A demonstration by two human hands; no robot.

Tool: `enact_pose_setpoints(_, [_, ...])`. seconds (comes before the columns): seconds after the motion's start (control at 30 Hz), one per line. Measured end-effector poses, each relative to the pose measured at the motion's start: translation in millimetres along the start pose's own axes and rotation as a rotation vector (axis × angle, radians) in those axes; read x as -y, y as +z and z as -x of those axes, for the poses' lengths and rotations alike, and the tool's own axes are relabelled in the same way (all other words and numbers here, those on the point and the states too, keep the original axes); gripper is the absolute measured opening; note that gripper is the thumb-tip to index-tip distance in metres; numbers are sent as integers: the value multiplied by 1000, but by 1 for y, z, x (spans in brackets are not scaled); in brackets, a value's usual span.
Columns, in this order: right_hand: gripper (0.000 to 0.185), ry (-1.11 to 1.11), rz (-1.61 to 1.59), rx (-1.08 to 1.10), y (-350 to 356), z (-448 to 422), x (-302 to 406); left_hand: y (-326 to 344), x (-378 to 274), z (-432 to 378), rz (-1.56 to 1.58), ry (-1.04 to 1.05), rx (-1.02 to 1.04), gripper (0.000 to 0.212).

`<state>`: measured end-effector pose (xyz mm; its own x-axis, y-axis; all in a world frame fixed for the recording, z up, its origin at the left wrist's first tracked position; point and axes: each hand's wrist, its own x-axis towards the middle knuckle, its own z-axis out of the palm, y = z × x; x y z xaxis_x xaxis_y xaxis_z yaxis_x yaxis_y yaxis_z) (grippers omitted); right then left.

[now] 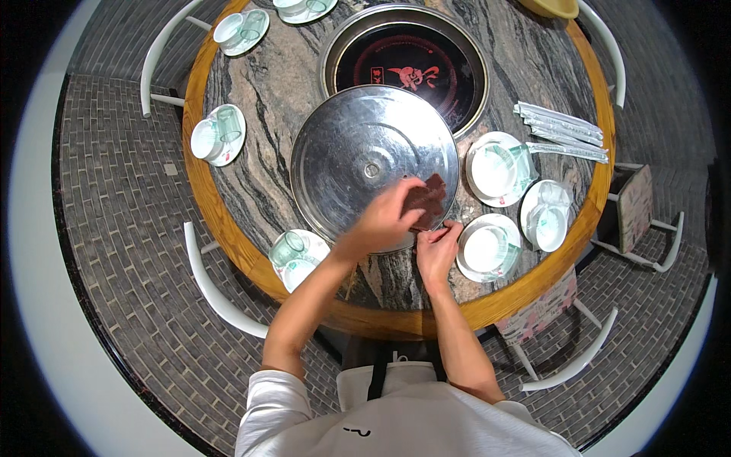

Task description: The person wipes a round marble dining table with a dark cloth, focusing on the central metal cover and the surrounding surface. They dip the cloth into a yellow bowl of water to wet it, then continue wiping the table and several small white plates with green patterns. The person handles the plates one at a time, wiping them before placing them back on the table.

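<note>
A round, shiny metal lid [348,137] lies on the marble-patterned table and overlaps the near edge of a round recess with a black glass cooktop [445,68]. Over the lid's lower right part, my left hand [391,214], slightly blurred, has its fingers on a dark red-brown cloth [428,197]. My right hand [438,248] is at the lid's near right rim, its fingers bent together by the cloth's lower edge. Whether the right fingers pinch the cloth or the rim cannot be told.
Wrapped bowls on plates [490,248] stand close to the right of my right hand. Long wrapped packets [562,128] lie farther right. Another plate with a bowl and glass [314,245] sits by my left forearm. A yellow bowl [551,7] is at the far edge. White-framed chairs [220,291] surround the wood-rimmed table [514,303].
</note>
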<state>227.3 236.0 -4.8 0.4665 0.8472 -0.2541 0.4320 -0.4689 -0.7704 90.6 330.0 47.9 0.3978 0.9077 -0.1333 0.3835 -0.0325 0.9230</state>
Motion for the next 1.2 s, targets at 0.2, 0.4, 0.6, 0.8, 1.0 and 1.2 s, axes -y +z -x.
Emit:
enact_pose_setpoints(0.2, [38, -3, -10, 7, -1, 0, 8, -73, 38, -4, -711, 59, -514, 45])
enact_pose_setpoints(0.4, [39, 65, -28, 25, 3, 1, 6, -31, 58, 18, -957, 28, -182, 67])
enact_pose_setpoints(0.6, [38, 107, -32, 13, 5, -1, 0, -43, 84, -10, -1000, 84, -300, 59])
enact_pose_setpoints(0.8, [37, 47, -24, 18, 5, 0, -2, -104, 114, -69, -1077, 102, -485, 55])
enact_pose_setpoints(1.0, [36, 57, 30, 2, 3, -2, -1, -100, 116, -38, -1092, -4, -418, 55])
enact_pose_setpoints(1.2, [32, 133, -35, 8, 5, -6, -2, -64, 98, 4, -954, -92, -440, 60])
